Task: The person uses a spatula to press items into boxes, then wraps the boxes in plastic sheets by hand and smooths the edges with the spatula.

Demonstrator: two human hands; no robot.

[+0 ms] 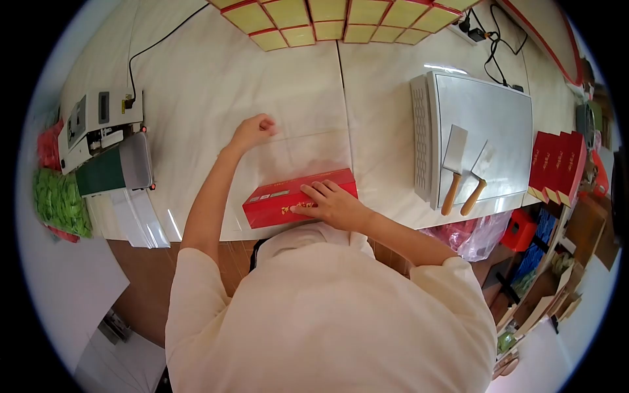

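Note:
A long red cardboard box (298,196) with gold lettering and a pale label lies at the table's near edge, against my shirt. My right hand (335,204) holds it, fingers over its upper face and thumb along the side nearest me. Beyond the box, to the left, my left hand (254,131) is raised apart from it with the fingers curled in. Whether anything small is inside those fingers is hidden.
On the right, two wooden-handled scrapers (453,160) lie on a silver metal appliance (511,111). Red boxes (557,160) stand beyond it. A white and green machine (105,141) sits at left. Stacked red-edged yellow boxes (327,29) line the far side.

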